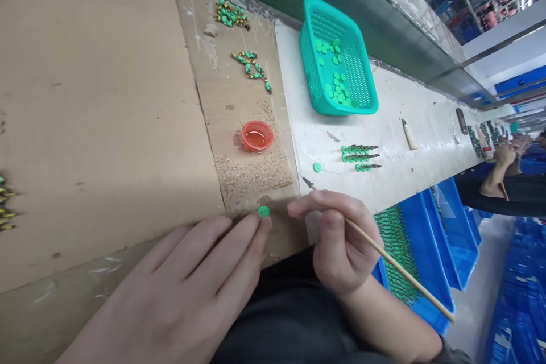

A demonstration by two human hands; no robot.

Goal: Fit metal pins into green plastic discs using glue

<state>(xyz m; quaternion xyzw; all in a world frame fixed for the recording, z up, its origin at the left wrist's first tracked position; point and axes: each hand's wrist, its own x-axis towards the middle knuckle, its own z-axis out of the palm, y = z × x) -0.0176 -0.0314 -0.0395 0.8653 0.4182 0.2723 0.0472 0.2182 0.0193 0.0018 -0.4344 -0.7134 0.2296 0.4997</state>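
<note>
My left hand [196,278] lies over the table's near edge, fingers together, its fingertips at a small green disc [263,211]. In my right hand [345,239] is a thin wooden brush [401,270], its dark tip pointing up and left, short of a second green disc [317,167]. Beyond my hands a small red cup [257,136] of liquid stands on the brown board, with tiny grains scattered around it. Three rows of green discs with dark stems [360,157] lie on the white surface to the right.
A teal basket [313,77] with green discs stands at the back. Small green-and-yellow pieces [230,13] lie beyond the cup. A pale-handled tool [409,135] is farther right. Blue bins [430,239] stand below the table's edge, and a person's arm [497,173] is at the far right.
</note>
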